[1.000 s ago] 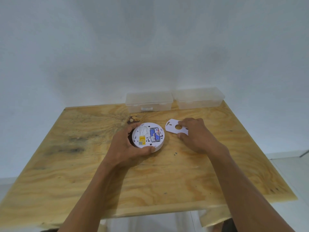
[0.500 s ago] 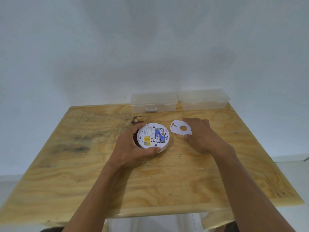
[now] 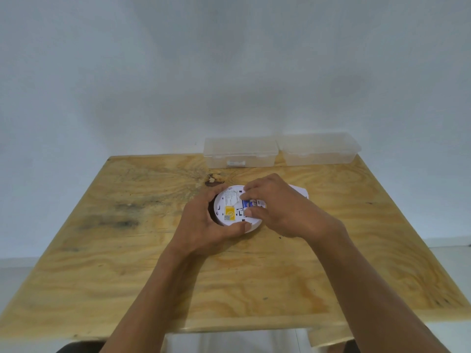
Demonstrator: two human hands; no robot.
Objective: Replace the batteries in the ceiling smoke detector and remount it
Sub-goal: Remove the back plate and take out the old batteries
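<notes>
A round white smoke detector (image 3: 230,203) lies back-side up on the wooden table (image 3: 127,250), showing a yellow label and its battery bay. My left hand (image 3: 204,225) grips its left rim, thumb along the near edge. My right hand (image 3: 275,207) is over the bay, fingertips pinching a blue battery (image 3: 251,204) that sits in it. The white mounting plate (image 3: 300,192) lies flat just behind my right hand, mostly hidden by it.
Two clear plastic lidded boxes stand side by side at the table's far edge, one (image 3: 240,152) behind the detector and one (image 3: 319,149) to its right. A dark knot (image 3: 212,179) marks the wood beside the detector. A white wall rises behind.
My right hand left the mounting plate and moved left onto the detector's battery bay, closing on a battery. My left hand kept its hold on the detector.
</notes>
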